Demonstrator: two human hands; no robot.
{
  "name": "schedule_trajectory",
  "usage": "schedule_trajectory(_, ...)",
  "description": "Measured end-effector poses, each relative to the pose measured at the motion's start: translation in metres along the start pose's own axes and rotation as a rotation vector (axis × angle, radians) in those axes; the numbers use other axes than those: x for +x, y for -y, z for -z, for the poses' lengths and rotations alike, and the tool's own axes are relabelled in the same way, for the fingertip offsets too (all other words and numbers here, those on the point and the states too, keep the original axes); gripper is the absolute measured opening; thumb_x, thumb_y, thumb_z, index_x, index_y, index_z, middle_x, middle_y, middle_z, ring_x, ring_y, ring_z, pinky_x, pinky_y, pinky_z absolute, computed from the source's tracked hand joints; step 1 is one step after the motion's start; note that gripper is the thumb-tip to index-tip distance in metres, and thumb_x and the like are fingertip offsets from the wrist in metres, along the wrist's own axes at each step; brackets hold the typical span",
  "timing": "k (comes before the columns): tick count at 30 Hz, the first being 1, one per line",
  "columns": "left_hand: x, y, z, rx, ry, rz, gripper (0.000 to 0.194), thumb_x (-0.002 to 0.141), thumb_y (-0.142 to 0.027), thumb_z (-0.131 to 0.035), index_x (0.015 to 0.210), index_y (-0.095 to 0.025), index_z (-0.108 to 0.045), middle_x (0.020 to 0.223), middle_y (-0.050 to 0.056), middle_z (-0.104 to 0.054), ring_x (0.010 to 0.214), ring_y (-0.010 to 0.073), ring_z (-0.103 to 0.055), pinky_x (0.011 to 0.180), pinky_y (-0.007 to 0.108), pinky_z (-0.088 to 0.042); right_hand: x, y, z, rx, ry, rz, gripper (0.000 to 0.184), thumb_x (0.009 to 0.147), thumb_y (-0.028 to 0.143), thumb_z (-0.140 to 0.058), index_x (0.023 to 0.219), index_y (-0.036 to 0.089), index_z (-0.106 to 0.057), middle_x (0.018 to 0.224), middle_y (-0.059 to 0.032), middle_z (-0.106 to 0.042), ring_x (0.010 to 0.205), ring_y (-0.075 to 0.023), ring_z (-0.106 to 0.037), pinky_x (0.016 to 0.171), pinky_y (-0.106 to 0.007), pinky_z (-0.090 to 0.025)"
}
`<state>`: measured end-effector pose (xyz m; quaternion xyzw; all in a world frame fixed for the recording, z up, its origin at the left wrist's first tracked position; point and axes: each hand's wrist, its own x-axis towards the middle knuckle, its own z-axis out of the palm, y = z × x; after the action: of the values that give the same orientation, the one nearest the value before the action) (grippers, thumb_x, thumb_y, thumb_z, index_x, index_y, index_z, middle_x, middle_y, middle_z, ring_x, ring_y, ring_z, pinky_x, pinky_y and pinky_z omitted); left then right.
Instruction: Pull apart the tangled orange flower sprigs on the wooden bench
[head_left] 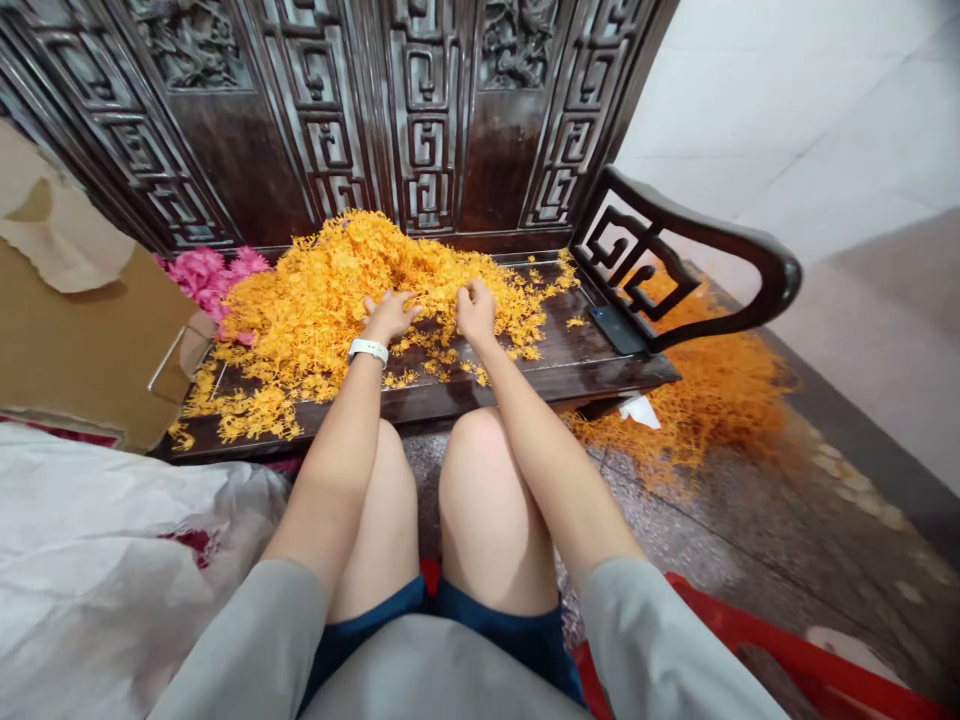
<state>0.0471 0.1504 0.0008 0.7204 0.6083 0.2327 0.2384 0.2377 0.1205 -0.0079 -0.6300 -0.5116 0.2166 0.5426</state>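
A heap of small yellow-orange artificial flower pieces (352,270) is spread over a dark wooden bench (570,365). My left hand (390,315), with a white watch (368,351) on its wrist, is at the front of the heap, its fingers spread apart. Close by on the right, my right hand (476,310) has its fingers curled together at the edge of the flower pieces. Whatever is between those fingertips is too small to make out. Loose pieces lie on the wood below and between both hands.
Pink flowers (214,280) lie left of the heap, beside a cardboard box (82,320). A phone (619,330) rests by the carved armrest (720,240). Orange strands (712,400) cover the floor at right. A white sack (112,560) stands at left, and something red (795,640) at lower right.
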Motion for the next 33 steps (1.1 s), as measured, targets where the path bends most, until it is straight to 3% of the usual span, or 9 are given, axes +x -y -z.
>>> schedule_trajectory(3, 0.004, -0.007, -0.002, -0.027, -0.058, -0.014, 0.048, 0.099, -0.046, -0.078, 0.142, -0.024, -0.078, 0.177, 0.018, -0.049, 0.168, 0.0548, -0.027, 0.131, 0.082, -0.025, 0.005, -0.004, 0.007, 0.167, -0.104, -0.052, 0.023, 0.107, 0.035, -0.050, 0.085, 0.027, -0.049, 0.078, -0.0010, -0.053, 0.075, -0.0190, -0.057, 0.072, -0.031, -0.049)
schedule_trajectory(8, 0.008, -0.013, 0.006, -0.111, -0.110, -0.220, 0.047, 0.092, -0.043, -0.089, 0.128, -0.013, -0.081, 0.148, 0.021, -0.073, 0.147, 0.0375, -0.063, 0.133, 0.053, -0.040, 0.015, -0.007, 0.023, 0.387, -0.185, -0.082, 0.027, 0.104, 0.043, -0.062, 0.087, 0.027, -0.049, 0.079, 0.0013, -0.052, 0.066, -0.0143, -0.053, 0.059, -0.026, -0.045)
schedule_trajectory(12, 0.010, -0.004, 0.011, -0.165, -0.166, -0.286, 0.070, 0.080, -0.034, -0.100, 0.144, -0.017, -0.075, 0.160, 0.019, -0.066, 0.156, 0.0357, -0.056, 0.135, 0.049, -0.039, 0.021, -0.011, 0.034, 0.521, -0.260, -0.165, 0.020, 0.099, 0.040, -0.067, 0.095, 0.024, -0.056, 0.086, -0.0001, -0.060, 0.069, -0.0120, -0.057, 0.057, -0.023, -0.048)
schedule_trajectory(15, 0.014, 0.007, 0.016, -0.132, -0.200, -0.226, 0.058, 0.083, -0.023, -0.095, 0.138, -0.015, -0.078, 0.165, 0.021, -0.061, 0.159, 0.0349, -0.053, 0.137, 0.047, -0.036, 0.024, -0.010, 0.040, 0.580, -0.271, -0.203, 0.022, 0.097, 0.042, -0.069, 0.097, 0.023, -0.058, 0.091, -0.0005, -0.062, 0.066, -0.0096, -0.055, 0.057, -0.022, -0.048)
schedule_trajectory(20, 0.010, 0.011, 0.027, -0.107, -0.217, -0.194, 0.028, 0.096, -0.023, -0.078, 0.122, -0.016, -0.083, 0.141, 0.016, -0.078, 0.141, 0.0326, -0.068, 0.129, 0.045, -0.045, 0.024, -0.003, 0.047, 0.655, -0.233, -0.209, 0.025, 0.097, 0.042, -0.073, 0.107, 0.023, -0.060, 0.092, -0.0005, -0.062, 0.067, -0.0105, -0.053, 0.057, -0.023, -0.046)
schedule_trajectory(25, -0.007, -0.019, 0.019, 0.025, -0.120, -0.294, 0.027, 0.095, -0.037, -0.082, 0.113, -0.017, -0.084, 0.120, 0.018, -0.082, 0.132, 0.0400, -0.069, 0.122, 0.052, -0.051, 0.012, 0.006, 0.048, 0.710, 0.022, -0.135, 0.030, 0.097, 0.043, -0.079, 0.112, 0.024, -0.062, 0.094, 0.0007, -0.060, 0.070, -0.0106, -0.055, 0.066, -0.025, -0.054)
schedule_trajectory(28, -0.012, -0.034, 0.014, 0.118, -0.132, -0.254, 0.019, 0.101, -0.031, -0.073, 0.101, -0.016, -0.083, 0.099, 0.020, -0.079, 0.120, 0.0428, -0.071, 0.112, 0.055, -0.055, 0.005, 0.012, 0.051, 0.719, 0.107, -0.151, 0.025, 0.097, 0.038, -0.078, 0.112, 0.024, -0.064, 0.097, 0.0013, -0.060, 0.070, -0.0096, -0.054, 0.069, -0.026, -0.055)
schedule_trajectory(30, -0.013, -0.037, 0.015, 0.080, -0.179, -0.224, 0.018, 0.103, -0.021, -0.064, 0.097, -0.016, -0.080, 0.094, 0.019, -0.077, 0.115, 0.0417, -0.072, 0.109, 0.055, -0.055, 0.003, 0.015, 0.055, 0.692, 0.118, -0.154, 0.023, 0.097, 0.035, -0.075, 0.115, 0.024, -0.066, 0.099, 0.0006, -0.061, 0.073, -0.0106, -0.055, 0.071, -0.026, -0.055)
schedule_trajectory(33, -0.009, -0.032, 0.023, -0.186, -0.300, -0.209, 0.022, 0.106, -0.019, -0.057, 0.095, -0.020, -0.076, 0.092, 0.014, -0.076, 0.106, 0.0347, -0.074, 0.110, 0.051, -0.055, 0.001, 0.015, 0.062, 0.572, 0.187, -0.115, 0.027, 0.091, 0.029, -0.075, 0.118, 0.022, -0.071, 0.093, 0.0011, -0.063, 0.076, -0.0124, -0.057, 0.073, -0.027, -0.054)
